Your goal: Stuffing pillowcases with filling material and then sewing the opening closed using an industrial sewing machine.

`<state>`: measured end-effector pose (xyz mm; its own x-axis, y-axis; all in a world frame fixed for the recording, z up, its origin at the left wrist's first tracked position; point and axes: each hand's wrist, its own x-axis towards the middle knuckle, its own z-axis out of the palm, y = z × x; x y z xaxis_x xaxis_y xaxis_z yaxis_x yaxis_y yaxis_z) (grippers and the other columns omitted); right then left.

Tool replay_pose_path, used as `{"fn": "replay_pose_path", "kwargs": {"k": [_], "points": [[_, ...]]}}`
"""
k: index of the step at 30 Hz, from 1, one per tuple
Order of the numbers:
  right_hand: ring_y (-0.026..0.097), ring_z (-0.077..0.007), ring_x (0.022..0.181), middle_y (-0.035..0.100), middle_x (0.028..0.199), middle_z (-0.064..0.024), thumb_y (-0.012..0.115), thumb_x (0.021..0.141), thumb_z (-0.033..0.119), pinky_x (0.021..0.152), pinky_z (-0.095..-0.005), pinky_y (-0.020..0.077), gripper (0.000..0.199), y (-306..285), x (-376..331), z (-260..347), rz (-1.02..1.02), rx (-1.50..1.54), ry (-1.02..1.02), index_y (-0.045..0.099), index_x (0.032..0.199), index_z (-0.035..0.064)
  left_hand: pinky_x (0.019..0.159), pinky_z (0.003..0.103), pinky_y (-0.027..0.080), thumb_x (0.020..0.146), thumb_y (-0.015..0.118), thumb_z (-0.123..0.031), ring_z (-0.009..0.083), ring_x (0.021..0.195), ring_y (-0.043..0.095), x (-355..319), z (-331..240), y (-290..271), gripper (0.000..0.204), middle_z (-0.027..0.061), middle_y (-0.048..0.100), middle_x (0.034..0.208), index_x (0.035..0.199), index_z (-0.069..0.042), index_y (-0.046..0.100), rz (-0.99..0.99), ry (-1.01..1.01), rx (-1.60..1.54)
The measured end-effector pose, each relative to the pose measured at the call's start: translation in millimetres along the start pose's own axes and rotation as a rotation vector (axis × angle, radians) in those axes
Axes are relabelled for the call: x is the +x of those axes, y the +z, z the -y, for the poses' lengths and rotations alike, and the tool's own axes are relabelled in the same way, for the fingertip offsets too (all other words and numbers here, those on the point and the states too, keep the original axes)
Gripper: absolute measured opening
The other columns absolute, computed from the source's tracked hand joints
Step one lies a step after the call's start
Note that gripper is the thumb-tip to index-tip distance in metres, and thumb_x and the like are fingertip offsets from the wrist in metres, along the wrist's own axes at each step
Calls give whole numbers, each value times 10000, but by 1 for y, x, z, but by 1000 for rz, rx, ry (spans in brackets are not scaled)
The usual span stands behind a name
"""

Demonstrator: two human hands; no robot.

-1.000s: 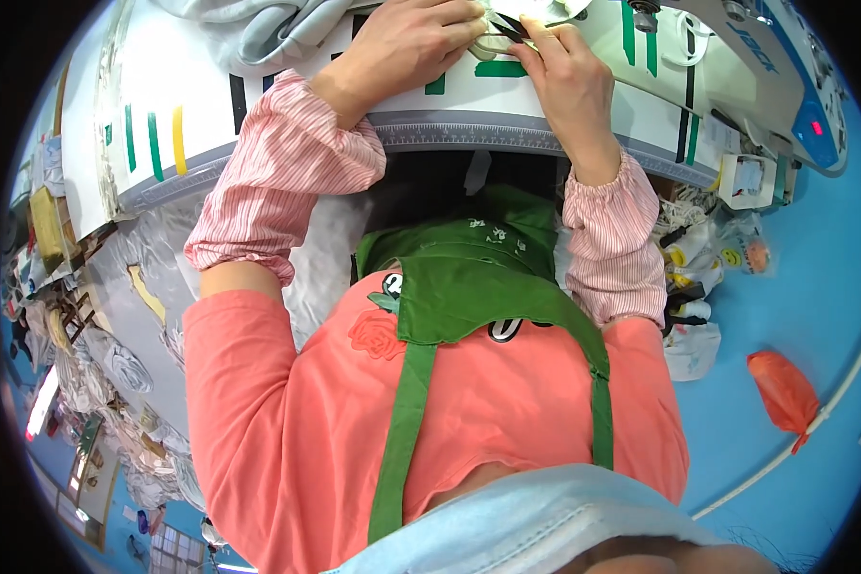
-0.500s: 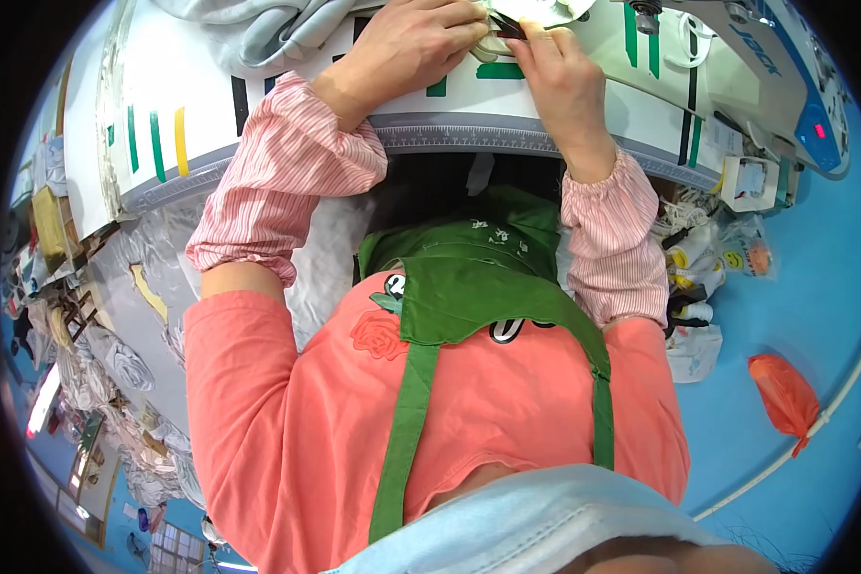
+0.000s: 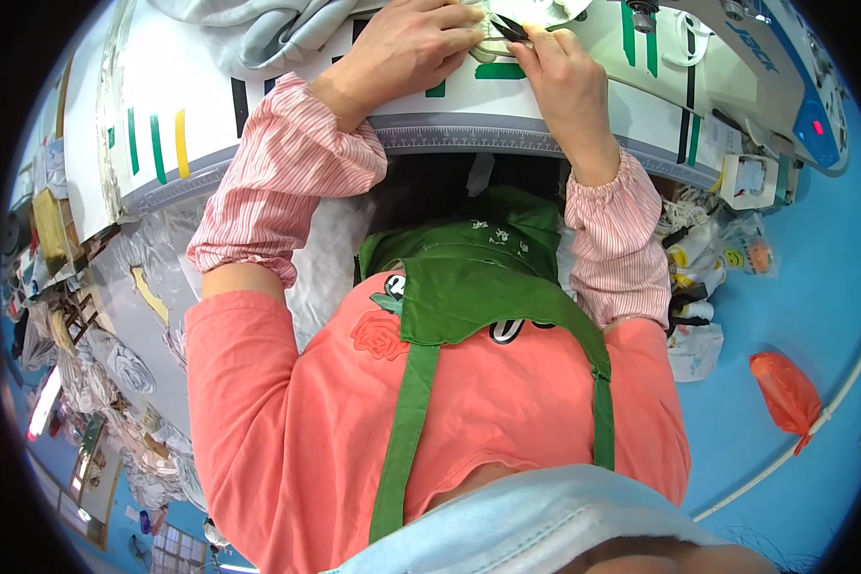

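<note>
At the top of the picture my left hand [image 3: 409,50] is closed, its fingertips pinching the edge of a pale cream piece of fabric [image 3: 550,11] on the white table. Just right of it, my right hand [image 3: 569,84] is closed around small black thread snips [image 3: 510,30]. Their dark blades point up and left toward the fabric at my left fingertips. Whether the blades touch the cloth is too small to tell. Part of the fabric runs out of the frame at the top.
Light grey fabric [image 3: 292,36] lies bunched left of my hands. A white and blue sewing machine [image 3: 784,81] stands at the right, its needle area [image 3: 644,17] near the fabric. A ruler strip [image 3: 469,132] follows the table's front edge. A small white box [image 3: 748,182] sits at the right corner.
My right hand has moved slightly to the right, and more of the snips' black blades shows between my hands. My left hand stays nearly in place on the fabric.
</note>
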<state>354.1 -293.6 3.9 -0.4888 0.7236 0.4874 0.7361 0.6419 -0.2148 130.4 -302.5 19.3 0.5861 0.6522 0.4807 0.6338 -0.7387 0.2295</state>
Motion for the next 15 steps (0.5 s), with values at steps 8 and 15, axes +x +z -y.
{"fn": "replay_pose_path", "kwargs": {"k": [8, 15], "points": [[652, -266, 666, 636, 843, -94, 725, 873, 205, 553, -359, 532, 273, 1, 3, 1, 27, 9, -10, 669, 1098, 60, 804, 375, 464, 724, 710, -115, 249, 935, 558, -7, 14, 22, 297, 48, 639, 1052, 1013, -76, 658, -279, 144, -25], [645, -285, 663, 638, 841, -111, 726, 874, 189, 561, -367, 529, 260, 6, 3, 1, -25, 15, -12, 671, 1088, 53, 798, 373, 463, 729, 707, -114, 247, 933, 560, 0, -1, -1, 254, 48, 642, 1041, 977, -80, 664, -14, 8, -2]]}}
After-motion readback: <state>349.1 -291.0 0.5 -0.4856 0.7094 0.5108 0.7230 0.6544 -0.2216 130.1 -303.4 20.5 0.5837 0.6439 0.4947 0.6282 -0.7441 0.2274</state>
